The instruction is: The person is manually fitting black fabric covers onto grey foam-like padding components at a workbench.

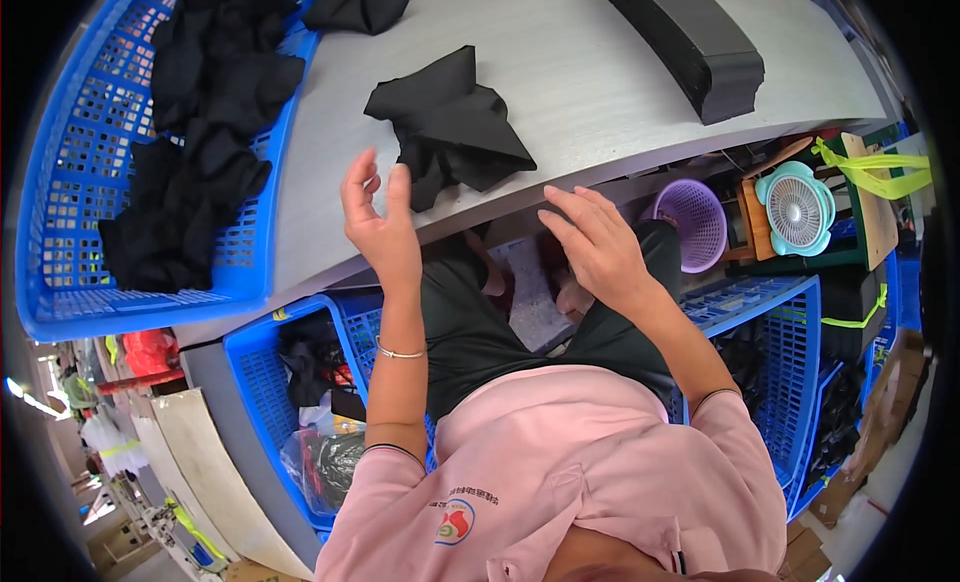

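Black fabric pieces (450,122) lie in a loose, crumpled heap on the grey table (620,92), just beyond its near edge and a little left of centre, soft and matte with pointed corners sticking out. Largest around them is the table itself, a smooth pale top with a faint grain, its edge bending with the lens. To the far left on it sits a blue plastic crate (70,222) with a lattice wall, filled with a dark pile of cloth (200,122). At the far right lies a long stack of black sheets (690,37), flat and square-cut; its far end is cut off by the frame. Another dark cloth (360,4) shows at the far edge, also cut off.

Under the table, more blue crates (770,342) stand left and right of the person's lap, their contents too dark to make out. A lilac basket (695,222) and a small pale green fan (797,210) stand to the right.

Nearest the heap, the left hand (378,217) is raised just at the table edge, fingers spread loosely and curled, holding nothing; a thin bracelet (398,353) circles that wrist. The right hand (595,244) hovers below the edge, fingers together and extended, empty, apart from the fabric.
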`<state>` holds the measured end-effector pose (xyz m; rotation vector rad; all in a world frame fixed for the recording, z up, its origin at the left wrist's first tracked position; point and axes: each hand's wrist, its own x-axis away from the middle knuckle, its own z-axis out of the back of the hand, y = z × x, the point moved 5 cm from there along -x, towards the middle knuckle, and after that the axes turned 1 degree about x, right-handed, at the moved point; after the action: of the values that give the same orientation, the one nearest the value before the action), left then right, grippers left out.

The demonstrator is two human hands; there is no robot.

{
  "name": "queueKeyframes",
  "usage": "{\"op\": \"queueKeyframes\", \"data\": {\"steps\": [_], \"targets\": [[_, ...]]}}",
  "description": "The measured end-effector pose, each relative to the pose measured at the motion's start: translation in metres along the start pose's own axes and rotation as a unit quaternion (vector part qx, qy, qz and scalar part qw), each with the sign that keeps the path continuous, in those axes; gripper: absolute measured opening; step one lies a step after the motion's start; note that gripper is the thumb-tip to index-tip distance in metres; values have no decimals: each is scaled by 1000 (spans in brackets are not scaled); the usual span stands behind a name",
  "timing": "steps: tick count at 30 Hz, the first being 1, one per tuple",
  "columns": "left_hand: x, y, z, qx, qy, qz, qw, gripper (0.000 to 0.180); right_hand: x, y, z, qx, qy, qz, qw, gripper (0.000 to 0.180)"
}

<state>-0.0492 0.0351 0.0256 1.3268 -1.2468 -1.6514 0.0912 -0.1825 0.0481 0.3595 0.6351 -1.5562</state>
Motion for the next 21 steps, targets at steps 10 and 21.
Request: {"op": "queueKeyframes", "data": {"steps": [10, 21], "targets": [[-22, 31, -50, -180, -174, -113, 962, 15, -74, -1, -53, -129, 97, -34, 986, 21], [81, 90, -64, 3, -299, -83, 951, 21, -53, 33, -84, -209, -64, -45, 975, 23]]}}
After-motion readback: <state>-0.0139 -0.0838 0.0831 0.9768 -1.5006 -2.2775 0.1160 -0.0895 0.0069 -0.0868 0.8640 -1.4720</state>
